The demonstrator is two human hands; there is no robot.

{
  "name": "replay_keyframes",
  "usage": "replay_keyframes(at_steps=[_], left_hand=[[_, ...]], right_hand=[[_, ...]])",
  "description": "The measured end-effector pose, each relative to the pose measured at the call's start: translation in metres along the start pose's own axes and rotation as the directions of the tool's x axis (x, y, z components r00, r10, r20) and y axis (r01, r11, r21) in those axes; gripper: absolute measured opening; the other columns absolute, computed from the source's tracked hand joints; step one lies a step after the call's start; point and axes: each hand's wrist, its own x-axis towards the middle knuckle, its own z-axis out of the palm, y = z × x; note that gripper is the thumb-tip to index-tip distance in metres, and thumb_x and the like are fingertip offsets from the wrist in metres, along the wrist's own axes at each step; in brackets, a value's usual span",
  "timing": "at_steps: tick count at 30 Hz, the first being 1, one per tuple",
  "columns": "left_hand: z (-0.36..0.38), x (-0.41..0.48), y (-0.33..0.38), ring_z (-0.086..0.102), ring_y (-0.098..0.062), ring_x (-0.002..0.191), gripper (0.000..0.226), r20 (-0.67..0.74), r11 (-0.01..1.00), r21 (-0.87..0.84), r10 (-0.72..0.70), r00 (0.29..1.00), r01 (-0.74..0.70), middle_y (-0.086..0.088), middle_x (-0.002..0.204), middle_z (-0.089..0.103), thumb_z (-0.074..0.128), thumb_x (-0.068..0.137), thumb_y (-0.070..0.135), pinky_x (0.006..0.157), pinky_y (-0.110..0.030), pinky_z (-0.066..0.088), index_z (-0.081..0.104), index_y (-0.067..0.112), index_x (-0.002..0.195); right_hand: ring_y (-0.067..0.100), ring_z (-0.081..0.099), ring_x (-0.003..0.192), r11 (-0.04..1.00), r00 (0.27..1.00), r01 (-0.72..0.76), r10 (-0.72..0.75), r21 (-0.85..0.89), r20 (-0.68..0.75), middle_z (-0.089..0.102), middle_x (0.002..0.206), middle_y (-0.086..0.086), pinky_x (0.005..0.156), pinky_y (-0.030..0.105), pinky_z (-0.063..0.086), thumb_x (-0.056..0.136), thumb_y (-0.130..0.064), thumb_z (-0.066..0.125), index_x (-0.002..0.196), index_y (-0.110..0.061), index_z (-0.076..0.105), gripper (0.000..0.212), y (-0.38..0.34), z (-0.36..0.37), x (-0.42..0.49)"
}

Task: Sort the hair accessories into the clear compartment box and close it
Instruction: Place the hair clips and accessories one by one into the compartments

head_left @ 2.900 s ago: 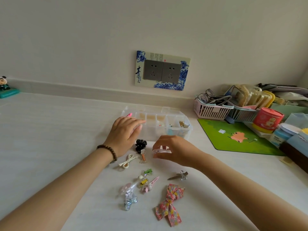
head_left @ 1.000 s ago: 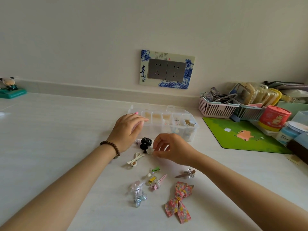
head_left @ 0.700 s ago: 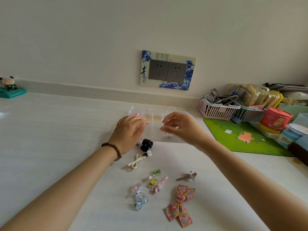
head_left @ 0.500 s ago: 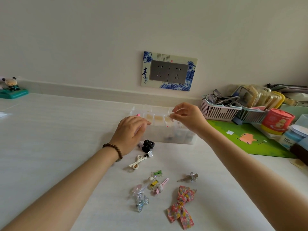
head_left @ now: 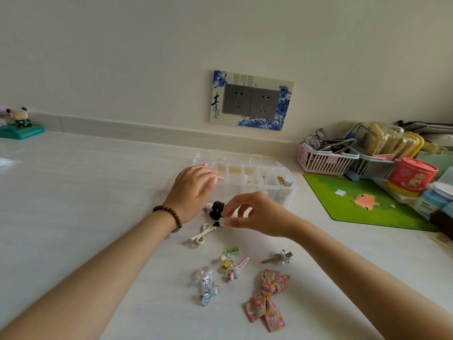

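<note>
My right hand [head_left: 255, 214], thumb and forefinger apart and empty, may knock the black plastic claw clip [head_left: 217, 209] at its 9 o'clock away if I close it off-centre.

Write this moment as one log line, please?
left hand: rests on clear plastic compartment box | right hand: at small black claw clip, grip unclear
</note>
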Motion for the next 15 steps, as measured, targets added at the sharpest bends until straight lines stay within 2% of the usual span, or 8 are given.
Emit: replay_keyframes(at_steps=[3,7,12,13,15], left_hand=[[0.0,0.0,-0.001,0.042,-0.013,0.122,0.045,-0.006,1.0,0.004,0.003,1.0,-0.003,0.009,0.111,0.061,0.023,0.092,0.04,0.101,-0.026,0.023,0.063,0.026,0.105],[0.001,-0.001,-0.001,0.041,-0.013,0.123,0.045,-0.006,1.0,-0.003,0.0,1.0,0.0,0.009,0.112,0.061,0.023,0.092,0.04,0.103,-0.028,0.024,0.063,0.026,0.106],[0.002,0.0,-0.001,0.04,-0.013,0.123,0.045,-0.005,1.0,-0.004,-0.003,1.0,0.003,0.008,0.113,0.061,0.023,0.092,0.041,0.102,-0.026,0.023,0.063,0.026,0.105],[0.002,0.0,-0.001,0.041,-0.013,0.123,0.045,-0.009,1.0,-0.009,-0.003,1.0,0.003,0.008,0.112,0.061,0.023,0.092,0.041,0.102,-0.025,0.023,0.064,0.025,0.104],[0.003,0.001,0.0,0.042,-0.015,0.122,0.045,-0.023,1.0,-0.026,-0.002,1.0,0.002,0.008,0.11,0.061,0.024,0.092,0.042,0.102,-0.029,0.026,0.064,0.024,0.101]], right_hand=[[-0.001,0.052,0.064,0.999,1.0,-0.021,0.02,-0.027,-0.013,0.063,0.088,-0.005,0.059,0.007,0.041,0.076,-0.019,0.074,0.1,-0.013,0.069,0.025,0.004,0.01,0.004],[0.008,0.05,0.066,0.997,0.999,-0.022,0.02,-0.076,-0.03,0.062,0.088,-0.004,0.061,0.011,0.042,0.076,-0.024,0.075,0.095,-0.017,0.07,0.021,0.009,0.014,0.007],[0.005,0.056,0.068,0.999,1.0,0.028,-0.028,-0.03,-0.009,0.065,0.081,-0.004,0.059,0.013,0.044,0.078,-0.02,0.073,0.087,-0.012,0.067,0.014,0.006,0.008,0.0],[0.004,0.057,0.068,0.999,0.998,0.041,-0.041,-0.007,-0.044,0.066,0.081,-0.004,0.059,0.015,0.045,0.078,-0.019,0.072,0.086,-0.011,0.066,0.013,0.004,0.003,0.0],[0.003,0.056,0.066,0.996,0.97,0.06,-0.044,0.061,-0.239,0.066,0.076,-0.006,0.059,0.015,0.044,0.078,-0.017,0.072,0.083,-0.011,0.066,0.01,0.001,-0.013,0.004]])
